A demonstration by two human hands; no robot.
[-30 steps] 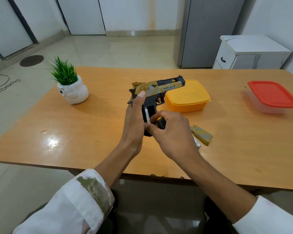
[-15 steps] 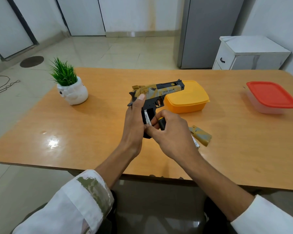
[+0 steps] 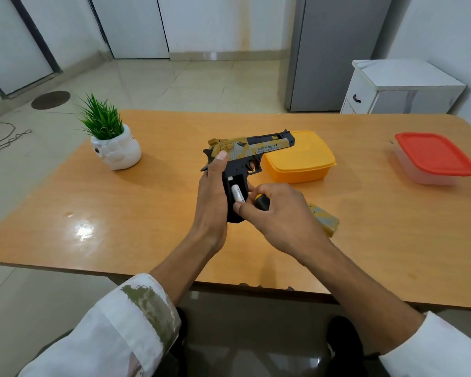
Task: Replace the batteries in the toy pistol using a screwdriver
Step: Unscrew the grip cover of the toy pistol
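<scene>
A black and gold toy pistol (image 3: pixel 252 149) is held upright over the table's middle, barrel pointing right. My left hand (image 3: pixel 212 197) grips the back of its handle. The handle's side compartment is uncovered, and a white battery (image 3: pixel 237 194) sits in it. My right hand (image 3: pixel 279 213) holds a screwdriver, of which only the black and yellow handle end (image 3: pixel 262 201) shows. The right thumb and forefinger touch the battery's lower end. The gold compartment cover (image 3: pixel 325 220) lies on the table behind my right hand.
An orange lidded box (image 3: pixel 301 156) stands just right of the pistol. A clear box with a red lid (image 3: pixel 434 159) sits at the far right. A small potted plant (image 3: pixel 112 142) stands at the left. The wooden table (image 3: pixel 120 213) has a near edge.
The pistol has dropped slightly and tilted, so more of the battery in the handle shows. My right fingers have shifted to the battery's lower end.
</scene>
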